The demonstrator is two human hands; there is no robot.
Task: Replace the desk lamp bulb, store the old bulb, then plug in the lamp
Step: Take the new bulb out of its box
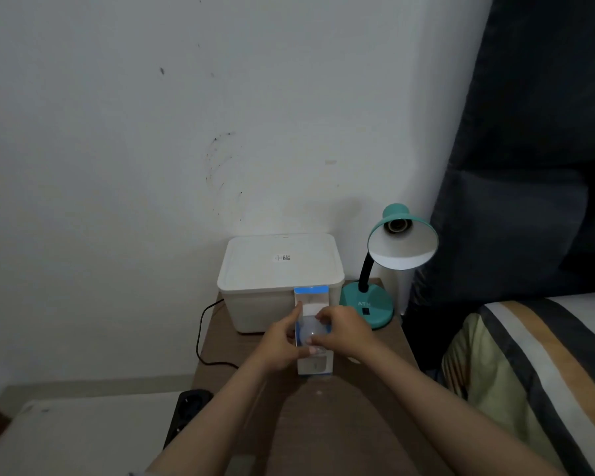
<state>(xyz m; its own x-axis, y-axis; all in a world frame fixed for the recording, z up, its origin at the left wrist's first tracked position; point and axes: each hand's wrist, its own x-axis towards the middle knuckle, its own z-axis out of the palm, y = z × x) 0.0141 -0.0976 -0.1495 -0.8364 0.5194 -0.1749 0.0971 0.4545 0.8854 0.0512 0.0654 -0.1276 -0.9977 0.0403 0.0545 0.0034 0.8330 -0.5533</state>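
A teal desk lamp (375,304) stands at the back right of the wooden bedside table (340,407), its shade tilted toward me with an empty socket (395,225). In front of me a white and blue bulb box (311,297) stands on the table with its top flap open. My left hand (282,345) grips the box's left side. A white bulb (308,333) sits at the box's front, and my right hand (344,329) has its fingers on that bulb.
A white lidded storage bin (279,269) sits at the back of the table against the wall. A black cord (203,334) hangs off the left edge. A black power strip (188,410) lies on the floor at left. A striped bed (547,372) borders the right.
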